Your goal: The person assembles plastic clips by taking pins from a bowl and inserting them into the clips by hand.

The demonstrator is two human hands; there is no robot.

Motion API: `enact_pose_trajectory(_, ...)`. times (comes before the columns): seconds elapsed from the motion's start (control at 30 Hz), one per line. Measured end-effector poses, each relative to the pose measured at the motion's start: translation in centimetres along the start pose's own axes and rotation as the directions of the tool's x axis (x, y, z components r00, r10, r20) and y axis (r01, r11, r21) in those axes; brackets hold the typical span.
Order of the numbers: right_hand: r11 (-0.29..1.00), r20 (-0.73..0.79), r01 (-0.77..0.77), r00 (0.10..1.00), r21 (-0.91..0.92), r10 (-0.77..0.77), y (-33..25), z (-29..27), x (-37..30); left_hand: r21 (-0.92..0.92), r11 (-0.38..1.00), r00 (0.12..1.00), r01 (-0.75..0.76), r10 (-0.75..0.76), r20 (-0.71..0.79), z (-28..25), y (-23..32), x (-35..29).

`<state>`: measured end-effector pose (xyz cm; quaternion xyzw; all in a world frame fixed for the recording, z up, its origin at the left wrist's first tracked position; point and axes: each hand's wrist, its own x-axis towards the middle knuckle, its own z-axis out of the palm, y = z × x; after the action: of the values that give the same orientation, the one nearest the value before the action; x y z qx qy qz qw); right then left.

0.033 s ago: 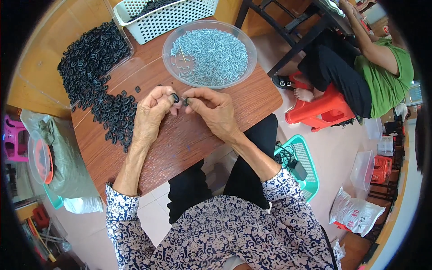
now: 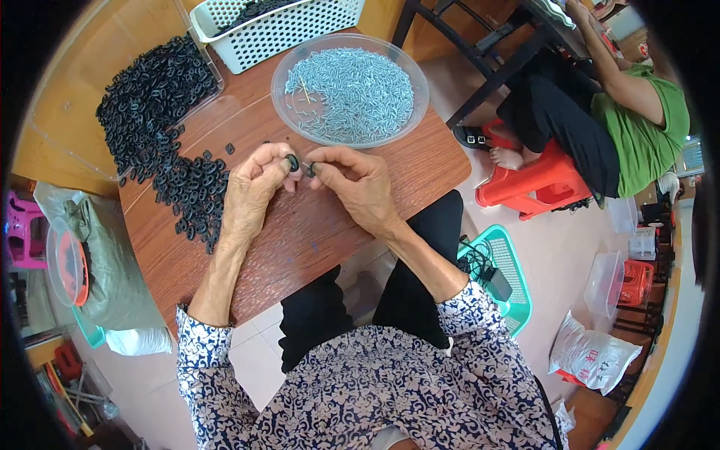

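Observation:
Over the wooden table [image 2: 292, 240] my left hand [image 2: 253, 187] pinches a small black oval part [image 2: 292, 162] between thumb and forefinger. Close to its right, my right hand [image 2: 361, 187] has thumb and forefinger pressed together; a tiny greyish piece [image 2: 307, 170] shows at their tips, too small to name. Both sets of fingertips nearly meet. Beyond them stands a clear round bowl [image 2: 281, 120] of small silvery-blue metal pieces [image 2: 367, 90], slim like screws or pins. Left of my left hand spreads a heap of black oval parts [image 2: 199, 191] with holes.
The heap runs back into a clear tray [image 2: 214, 75] at the far left. Behind the bowl is a white perforated basket [image 2: 289, 34]. A green basket [image 2: 517, 300] with a black adapter sits on the floor at right. Another person in green [image 2: 637, 120] sits on a red stool [image 2: 536, 180].

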<state>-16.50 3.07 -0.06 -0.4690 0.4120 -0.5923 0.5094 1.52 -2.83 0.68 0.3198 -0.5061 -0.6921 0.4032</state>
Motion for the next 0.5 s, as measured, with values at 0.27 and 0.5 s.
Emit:
enact_pose_trajectory(0.27,0.999,0.008,-0.009,1.000,-0.030,0.009,-0.11,0.16,-0.07,0.185,0.981,0.998,-0.055,0.058,-0.011,0.32,-0.01,-0.02)
enact_pose_trajectory(0.5,0.999,0.026,-0.041,0.999,-0.002,0.041,-0.06,0.49,0.06,0.132,0.985,0.994,-0.113,0.111,0.022,-0.01,-0.18,0.12)
